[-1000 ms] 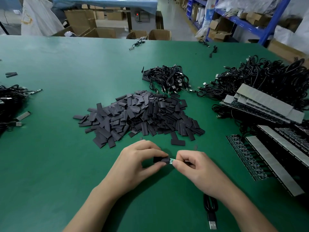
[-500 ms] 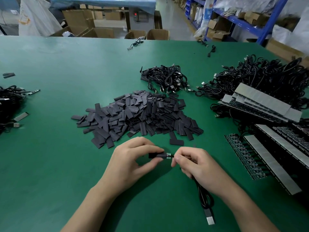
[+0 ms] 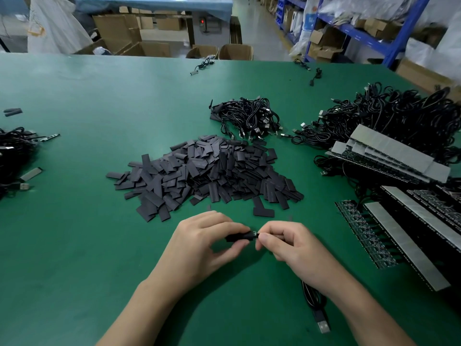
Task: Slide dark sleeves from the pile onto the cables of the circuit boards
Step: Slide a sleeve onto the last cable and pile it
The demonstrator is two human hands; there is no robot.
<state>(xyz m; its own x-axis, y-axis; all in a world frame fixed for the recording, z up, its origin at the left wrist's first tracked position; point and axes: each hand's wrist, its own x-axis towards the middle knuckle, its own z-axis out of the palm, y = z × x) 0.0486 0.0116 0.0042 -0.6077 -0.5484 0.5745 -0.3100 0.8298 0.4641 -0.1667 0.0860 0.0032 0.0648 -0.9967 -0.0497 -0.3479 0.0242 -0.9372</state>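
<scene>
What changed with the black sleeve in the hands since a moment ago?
The left hand pushed the sleeve further over the board, toward the right hand, so less board shows. The right hand still pinches the cable. The pile of sleeves and the plug stayed put.

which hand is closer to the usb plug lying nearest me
Right. The right hand sits just beyond the usb plug; the left hand is farther off, beyond and to its left.

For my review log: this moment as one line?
left hand pinches dark sleeve | right hand pinches cable | pile lies beyond
</scene>
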